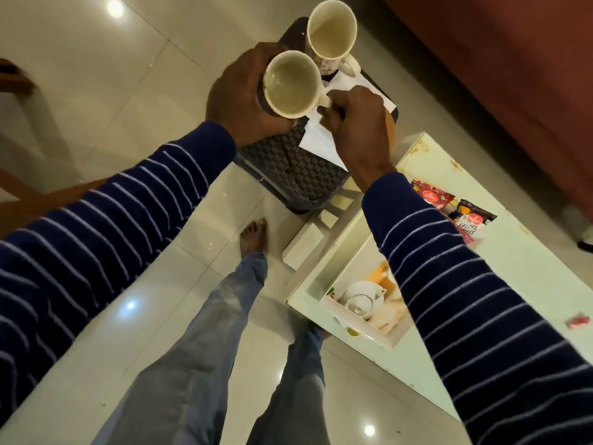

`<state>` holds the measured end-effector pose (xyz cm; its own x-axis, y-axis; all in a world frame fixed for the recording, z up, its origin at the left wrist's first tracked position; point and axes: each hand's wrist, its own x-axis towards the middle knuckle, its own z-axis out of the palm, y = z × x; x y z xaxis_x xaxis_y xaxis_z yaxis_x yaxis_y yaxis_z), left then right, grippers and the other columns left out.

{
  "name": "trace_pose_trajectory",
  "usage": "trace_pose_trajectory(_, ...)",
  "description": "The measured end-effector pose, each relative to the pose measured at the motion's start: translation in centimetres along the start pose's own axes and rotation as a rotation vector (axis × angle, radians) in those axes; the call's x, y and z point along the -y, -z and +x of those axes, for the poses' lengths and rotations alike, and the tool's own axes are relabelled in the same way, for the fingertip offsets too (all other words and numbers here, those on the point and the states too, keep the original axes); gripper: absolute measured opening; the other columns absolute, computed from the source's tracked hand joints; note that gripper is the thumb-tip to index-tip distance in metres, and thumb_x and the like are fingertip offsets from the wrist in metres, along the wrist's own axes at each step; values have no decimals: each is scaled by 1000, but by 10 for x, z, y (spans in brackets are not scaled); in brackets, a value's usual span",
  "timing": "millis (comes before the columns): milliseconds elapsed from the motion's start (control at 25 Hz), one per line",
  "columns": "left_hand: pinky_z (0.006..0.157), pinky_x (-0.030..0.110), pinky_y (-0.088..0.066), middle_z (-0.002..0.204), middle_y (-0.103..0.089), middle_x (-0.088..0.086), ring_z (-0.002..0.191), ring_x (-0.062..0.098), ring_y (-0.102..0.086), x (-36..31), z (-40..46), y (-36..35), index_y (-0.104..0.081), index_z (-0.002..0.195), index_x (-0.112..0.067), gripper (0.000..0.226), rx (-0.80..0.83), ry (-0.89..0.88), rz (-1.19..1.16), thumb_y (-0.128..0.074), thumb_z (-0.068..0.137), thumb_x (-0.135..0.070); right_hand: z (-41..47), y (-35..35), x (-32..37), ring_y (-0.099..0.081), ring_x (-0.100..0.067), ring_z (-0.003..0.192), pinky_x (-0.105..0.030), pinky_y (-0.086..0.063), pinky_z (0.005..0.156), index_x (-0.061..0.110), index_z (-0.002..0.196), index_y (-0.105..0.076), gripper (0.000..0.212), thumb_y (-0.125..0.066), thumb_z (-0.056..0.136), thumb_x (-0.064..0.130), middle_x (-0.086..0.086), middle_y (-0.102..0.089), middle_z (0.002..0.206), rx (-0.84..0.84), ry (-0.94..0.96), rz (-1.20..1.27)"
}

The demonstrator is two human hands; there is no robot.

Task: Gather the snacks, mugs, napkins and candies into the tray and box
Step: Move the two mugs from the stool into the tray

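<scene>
Mugs first: one cream mug (292,85) is held up over the dark woven tray (301,175), and a second, taller mug (332,30) stands at the tray's far end, both look empty. White napkins (321,139) lie in the tray too. On the white table (519,252), snack packets (455,207) sit loose, and a white box (365,306) holds a small teapot. Left hand (240,94) is wrapped around the mug's body, right hand (356,120) pinches its handle.
</scene>
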<state>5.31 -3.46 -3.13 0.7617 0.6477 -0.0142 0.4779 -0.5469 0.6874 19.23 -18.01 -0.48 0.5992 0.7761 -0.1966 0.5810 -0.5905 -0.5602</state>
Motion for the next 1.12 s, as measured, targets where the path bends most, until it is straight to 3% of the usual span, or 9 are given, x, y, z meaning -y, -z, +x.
trace_pose_trajectory(160, 93, 31, -52, 127, -63, -5, 114, 12, -59, -31, -57, -15, -54, 132, -23, 85, -20, -98, -56, -83, 62, -59, -74, 20, -17, -45, -9, 79, -14, -26, 65, 14, 102, -74, 19, -58, 97, 19, -1, -61, 87, -27, 16, 9)
trace_pose_trajectory(280, 96, 35, -51, 129, -61, 0, 117, 15, -58, -61, -113, -47, -53, 132, -19, 88, 90, -104, -89, -83, 60, -58, -148, 33, -44, -44, -12, 74, -22, -23, 63, 7, 97, -74, 15, -61, 94, 14, -9, -62, 81, -45, -56, -2)
trace_pose_trajectory(360, 93, 32, -51, 128, -61, 1, 115, 16, -58, -82, -154, -73, -50, 133, -22, 90, 167, -98, -92, -83, 59, -62, -199, 38, -67, -44, -15, 72, -26, -22, 63, 8, 97, -74, 17, -63, 95, 20, -10, -61, 77, -9, -137, -17)
trace_pose_trajectory(640, 91, 36, -56, 128, -62, -8, 112, 12, -61, -123, -268, -157, -49, 133, -29, 91, 429, -77, -98, -80, 54, -63, -344, 21, -146, -59, -18, 77, -28, -45, 71, 16, 94, -75, 16, -65, 95, 28, -5, -70, 85, 84, -411, 21)
trace_pose_trajectory(800, 90, 39, -57, 129, -63, -5, 112, 16, -63, -118, -299, -184, -52, 133, -23, 91, 492, -63, -101, -83, 55, -60, -376, -11, -175, -61, -21, 84, -34, -50, 80, 17, 103, -75, 21, -62, 96, 31, -6, -70, 90, 162, -521, 81)
trace_pose_trajectory(1000, 93, 41, -55, 131, -62, -3, 117, 17, -61, -99, -313, -200, -53, 135, -18, 93, 525, 0, -85, -88, 56, -53, -379, -44, -189, -57, -22, 83, -27, -34, 71, 18, 105, -75, 22, -60, 97, 32, -6, -67, 88, 179, -515, 100)
trace_pose_trajectory(1120, 93, 41, -55, 132, -61, -2, 117, 18, -60, -92, -313, -207, -52, 136, -18, 91, 544, 27, -97, -88, 58, -51, -378, -56, -193, -52, -19, 79, -27, -33, 71, 17, 101, -76, 21, -61, 95, 31, -6, -66, 87, 165, -558, 121)
